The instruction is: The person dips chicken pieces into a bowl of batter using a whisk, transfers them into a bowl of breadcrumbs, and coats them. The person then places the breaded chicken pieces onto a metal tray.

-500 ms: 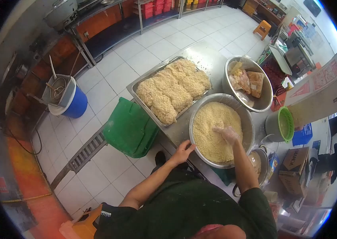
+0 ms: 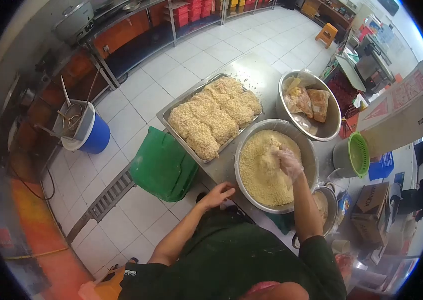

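A large steel bowl [image 2: 242, 192] holds pale yellow crumbs [image 2: 259, 180]. Inside it, my gloved right hand [image 2: 290, 163] has its fingers curled around a clump of crumbs, with a blurred pale mass at the fingertips. My bare left hand [image 2: 217, 195] is beside the bowl's left side at the table edge, holding nothing, its fingers loosely extended and apart from the rim. Up and to the left, a metal tray [image 2: 170, 131] carries several crumb-coated pieces [image 2: 211, 112] lying close together.
Behind the crumb bowl, a second steel bowl [image 2: 337, 117] holds bagged food [image 2: 319, 105]. A green basket [image 2: 358, 154], a pot [image 2: 329, 210] and a cardboard box [image 2: 371, 210] are on the right. A green bin [image 2: 164, 165] and a blue bucket [image 2: 96, 136] stand left.
My left hand has come off the bowl's rim and moved slightly left and down. My right hand has risen a little in the crumbs, and its fingers are now curled.
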`<state>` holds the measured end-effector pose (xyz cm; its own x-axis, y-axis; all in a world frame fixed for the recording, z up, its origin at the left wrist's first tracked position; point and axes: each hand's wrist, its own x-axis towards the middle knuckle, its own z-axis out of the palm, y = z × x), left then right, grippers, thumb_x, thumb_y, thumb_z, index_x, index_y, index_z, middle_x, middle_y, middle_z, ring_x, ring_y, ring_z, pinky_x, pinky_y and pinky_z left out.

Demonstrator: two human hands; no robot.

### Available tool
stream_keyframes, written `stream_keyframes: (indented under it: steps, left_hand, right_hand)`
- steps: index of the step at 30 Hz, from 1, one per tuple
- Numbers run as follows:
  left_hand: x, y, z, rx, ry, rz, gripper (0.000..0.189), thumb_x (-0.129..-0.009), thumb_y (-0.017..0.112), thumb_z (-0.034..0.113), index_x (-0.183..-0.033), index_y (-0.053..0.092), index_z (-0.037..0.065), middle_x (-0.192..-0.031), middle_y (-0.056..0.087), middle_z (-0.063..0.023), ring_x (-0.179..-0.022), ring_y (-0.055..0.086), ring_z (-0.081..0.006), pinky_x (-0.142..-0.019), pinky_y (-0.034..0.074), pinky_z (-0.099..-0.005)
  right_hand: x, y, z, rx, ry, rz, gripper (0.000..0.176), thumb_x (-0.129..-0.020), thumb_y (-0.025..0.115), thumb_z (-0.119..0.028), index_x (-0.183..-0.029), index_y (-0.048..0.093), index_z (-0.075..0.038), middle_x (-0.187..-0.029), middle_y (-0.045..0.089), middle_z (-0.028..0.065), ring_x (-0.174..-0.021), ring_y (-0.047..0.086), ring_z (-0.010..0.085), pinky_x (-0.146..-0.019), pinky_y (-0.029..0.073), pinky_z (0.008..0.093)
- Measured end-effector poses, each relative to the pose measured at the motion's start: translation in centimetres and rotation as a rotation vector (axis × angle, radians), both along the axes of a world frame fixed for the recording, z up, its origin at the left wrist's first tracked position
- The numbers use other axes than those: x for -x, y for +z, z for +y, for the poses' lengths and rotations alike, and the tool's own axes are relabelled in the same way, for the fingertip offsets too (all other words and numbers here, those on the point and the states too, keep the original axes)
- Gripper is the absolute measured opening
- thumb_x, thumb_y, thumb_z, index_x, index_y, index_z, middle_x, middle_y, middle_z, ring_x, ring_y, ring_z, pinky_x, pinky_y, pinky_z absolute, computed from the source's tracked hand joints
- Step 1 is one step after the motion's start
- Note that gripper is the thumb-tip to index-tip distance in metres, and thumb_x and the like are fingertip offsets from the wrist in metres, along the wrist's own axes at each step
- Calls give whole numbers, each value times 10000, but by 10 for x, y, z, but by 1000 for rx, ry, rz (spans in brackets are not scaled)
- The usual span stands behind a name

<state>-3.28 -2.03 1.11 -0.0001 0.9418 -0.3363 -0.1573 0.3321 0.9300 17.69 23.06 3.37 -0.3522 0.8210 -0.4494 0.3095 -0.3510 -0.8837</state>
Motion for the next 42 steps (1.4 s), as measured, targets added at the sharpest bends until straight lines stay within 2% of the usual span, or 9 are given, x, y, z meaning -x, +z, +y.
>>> stream_keyframes:
  steps: [5,9,12,24,26,30,32,36,42]
  left_hand:
    - [38,-41,-55,248,204,-202,379,-892,543,344,-1177,489,100,-1060,567,-78,-854,585,-158,-725,467,-290]
    - [60,-75,-133,433,536,-269,391,-894,528,350,-1192,458,106,-1064,570,-86,-825,592,-178,-699,473,-305]
    - [62,-104,-185,592,684,-243,429,-874,538,398,-1158,462,85,-1049,570,-99,-817,595,-199,-696,473,-329]
    - [78,-166,-227,978,774,-294,559,-817,581,459,-1193,434,72,-1082,544,-143,-856,585,-268,-742,448,-447]
    - [91,-169,-226,989,787,-303,556,-821,576,456,-1204,436,78,-1095,542,-148,-851,587,-268,-744,452,-433]
    - [122,-166,-214,946,822,-291,524,-831,576,433,-1196,450,79,-1084,554,-149,-828,592,-253,-720,461,-396]
    - [137,-164,-203,968,809,-264,488,-835,579,410,-1174,464,78,-1042,573,-129,-781,598,-225,-674,465,-371]
    - [161,-171,-185,921,771,-256,465,-837,580,404,-1152,473,79,-1012,583,-111,-741,599,-202,-640,464,-342]
    - [169,-173,-164,804,820,-271,470,-834,582,411,-1149,465,83,-989,580,-106,-730,598,-198,-632,462,-328]
  right_hand:
    - [-28,-25,18,-943,887,-563,275,-812,553,-109,-1078,611,-75,-1012,603,131,-856,581,257,-745,472,357]
    - [-10,23,23,-657,859,-543,445,-700,596,-21,-1140,553,-78,-992,625,123,-916,596,300,-826,480,345]
    - [44,55,35,304,231,267,359,-794,544,-18,-1152,532,4,-972,618,89,-822,591,183,-699,483,303]
    - [300,52,139,153,480,-117,739,-759,642,-202,-1347,279,60,-1255,447,197,-1157,446,228,-924,407,311]
    - [327,40,153,-650,1293,-808,696,-762,633,-207,-1332,326,48,-1252,459,175,-1131,471,224,-879,435,305]
    - [324,27,149,-291,983,-654,608,-790,598,-233,-1317,392,-10,-1137,557,145,-1026,543,215,-790,472,317]
    - [301,-25,171,-836,965,-205,521,-792,591,-248,-1259,465,-53,-913,638,110,-864,599,197,-695,486,326]
    - [329,12,160,-538,1048,-585,411,-796,580,-220,-1180,514,-88,-917,644,100,-862,608,212,-694,489,341]
    - [335,50,118,-1200,985,-684,385,-871,444,-290,-1228,467,-150,-1363,371,154,-1215,413,276,-994,374,416]
